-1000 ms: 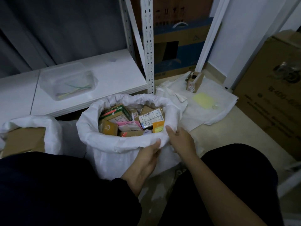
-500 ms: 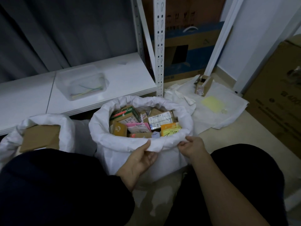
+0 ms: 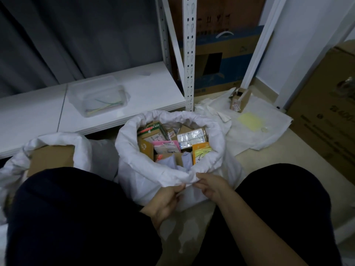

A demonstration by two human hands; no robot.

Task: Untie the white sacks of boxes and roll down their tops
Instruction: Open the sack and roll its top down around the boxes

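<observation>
While both hands pinch the sack's (image 3: 146,169) near rim, left hand (image 3: 163,198) and right hand (image 3: 211,186) meet side by side; the boxes (image 3: 172,144) lie just beyond their fingers.

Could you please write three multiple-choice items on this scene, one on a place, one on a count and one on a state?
1. Where is the clear plastic tub?
A. on the white shelf board
B. inside a sack
C. on the brown carton

2. How many hands grip the middle sack's rim?
A. none
B. one
C. two

3. The middle sack's top is
A. tied shut
B. open and rolled down
C. taped over

Key: 1 A, the tub sits on the shelf board. 2 C, the left hand and right hand both pinch the near rim. 3 B, the middle sack shows its boxes inside a rolled rim.
</observation>
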